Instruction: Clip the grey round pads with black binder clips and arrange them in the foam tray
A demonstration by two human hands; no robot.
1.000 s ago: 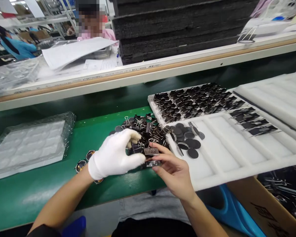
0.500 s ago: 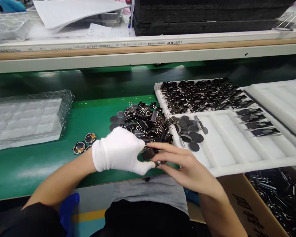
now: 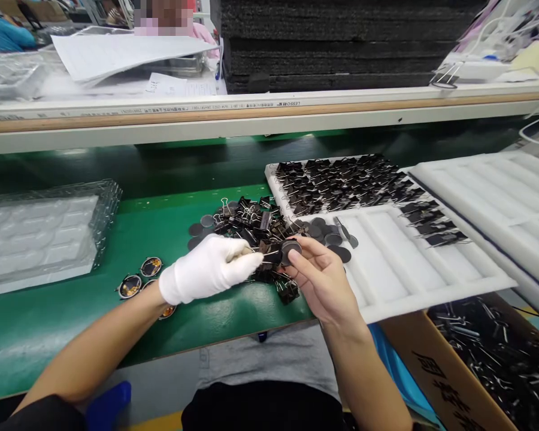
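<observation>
My left hand (image 3: 211, 269), in a white glove, pinches a black binder clip (image 3: 272, 254) by its wire handles. Between the thumb and fingers of my bare right hand (image 3: 330, 284) is a round dark grey disc (image 3: 291, 252). The disc meets the clip's mouth; whether the jaws grip it I cannot tell. Just behind and below my hands lies a heap of loose binder clips (image 3: 266, 220). More grey discs (image 3: 196, 230) lie left of the heap, and others (image 3: 339, 254) rest on the near edge of a white foam tray (image 3: 413, 286).
Rows of clips (image 3: 332, 179) fill the foam tray's far part. Several round metal-rimmed parts (image 3: 130, 287) lie by my left forearm. A clear plastic tray (image 3: 40, 239) is at left. A shelf edge (image 3: 161, 123) spans the back. At lower right, a cardboard box (image 3: 444, 371) holds many clips.
My hands have risen from low over the heap, and a clip and disc now show between them. My right hand has turned palm-up. The camera view has shifted.
</observation>
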